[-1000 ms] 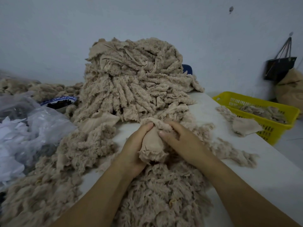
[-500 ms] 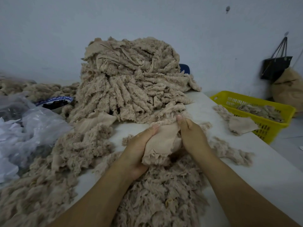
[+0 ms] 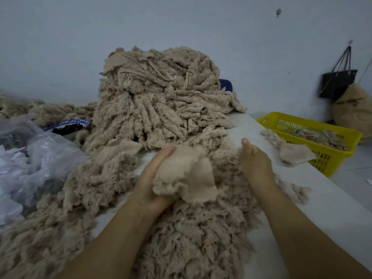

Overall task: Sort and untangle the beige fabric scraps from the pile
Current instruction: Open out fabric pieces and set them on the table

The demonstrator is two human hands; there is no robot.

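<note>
Head view. Left hand (image 3: 155, 178): fingers curled round beige scrap (image 3: 187, 174), held above loose scraps (image 3: 191, 238) on table (image 3: 332, 208). Right hand (image 3: 255, 164): pinching loose scraps just beside it. Tall pile (image 3: 161, 101) behind. Yellow basket (image 3: 326, 158) at right.

The pile (image 3: 161, 101) is matt beige cloth, its strips fuzzy and frayed. The scrap (image 3: 187, 174) just in front of the pile is the same cloth, smooth in the middle and ruffled at the edge. Under the pile the table (image 3: 332, 208) is white, smooth and dull. Right of the pile is a yellow plastic basket (image 3: 330, 158) with slotted walls. Left of the pile are a thin, crinkled, shiny plastic bag (image 3: 46, 154) and a glazed bowl (image 3: 66, 122).
</note>
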